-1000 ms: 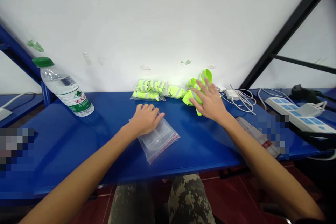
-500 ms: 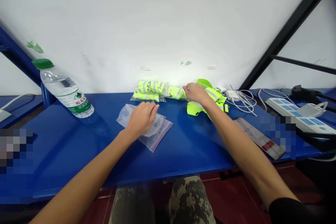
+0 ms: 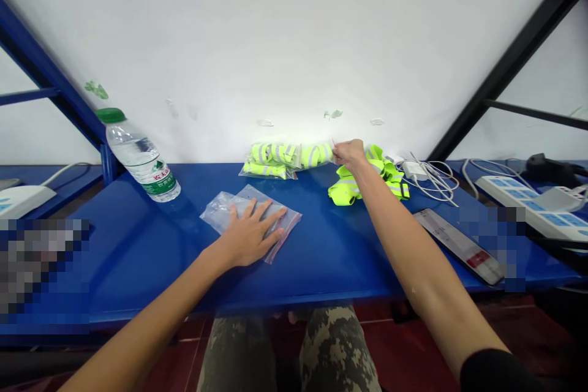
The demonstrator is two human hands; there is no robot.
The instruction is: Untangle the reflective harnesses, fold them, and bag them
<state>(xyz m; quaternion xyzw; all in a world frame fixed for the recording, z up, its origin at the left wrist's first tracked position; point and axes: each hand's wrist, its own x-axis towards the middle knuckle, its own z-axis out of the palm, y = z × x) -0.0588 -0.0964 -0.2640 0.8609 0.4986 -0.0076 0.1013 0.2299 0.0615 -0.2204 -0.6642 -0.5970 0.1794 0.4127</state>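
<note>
My left hand [image 3: 252, 234] lies with its fingers spread flat on clear plastic zip bags [image 3: 220, 211] on the blue table. Near the wall, my right hand [image 3: 350, 152] pinches the red-edged end of a clear zip bag [image 3: 316, 155] that holds a rolled neon-yellow reflective strap. To the left of that bag, other bagged neon-yellow rolls [image 3: 271, 159] lie piled together. A loose neon-yellow reflective harness [image 3: 346, 190] with grey stripes and a black buckle lies crumpled below and right of my right hand, partly hidden by the forearm.
A water bottle [image 3: 144, 162] with a green cap stands at the left. On the right lie a phone [image 3: 459, 245], a white charger with its cable [image 3: 436, 180] and a power strip [image 3: 533, 208]. The white wall [image 3: 275, 43] closes off the back.
My left hand has opened out and pressed flat on the empty zip bags. My right hand has gone from above the bagged roll to gripping its right end, slightly lifted.
</note>
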